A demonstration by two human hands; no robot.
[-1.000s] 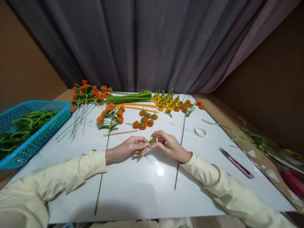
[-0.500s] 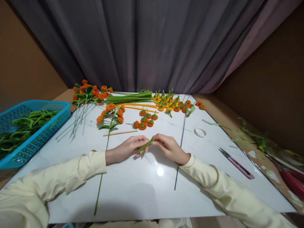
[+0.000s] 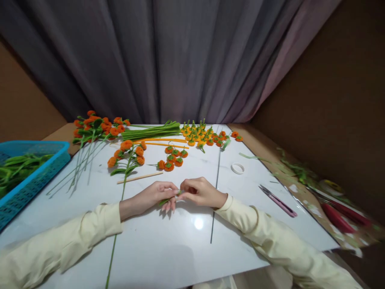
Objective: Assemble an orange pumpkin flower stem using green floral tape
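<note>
Near the middle of the white table, my left hand (image 3: 156, 196) pinches a short green fuzzy strip (image 3: 164, 201) between thumb and fingers. My right hand (image 3: 200, 192) meets it from the right, its fingertips closed on the strip's upper end. Left of my hands lies a long green stem with orange pompom flowers (image 3: 139, 151) and leaves; my left forearm crosses over it. Just behind my left hand is a thin wooden stick (image 3: 140, 178). A group of small orange flowers (image 3: 169, 165) with green tops sits beyond my hands. A thin dark wire (image 3: 215, 200) runs beneath my right wrist.
A blue basket (image 3: 36, 176) of green leaves stands at the left. Orange flowers (image 3: 90, 124), green stems (image 3: 150, 131) and yellow flowers (image 3: 191, 142) line the back. To the right are a white tape ring (image 3: 237, 168), pink snips (image 3: 278, 200) and red-handled pliers (image 3: 337, 216).
The view has shifted, so the table's contents appear further left. My right fingers have curled more over the strip's end, and less of the strip shows.
</note>
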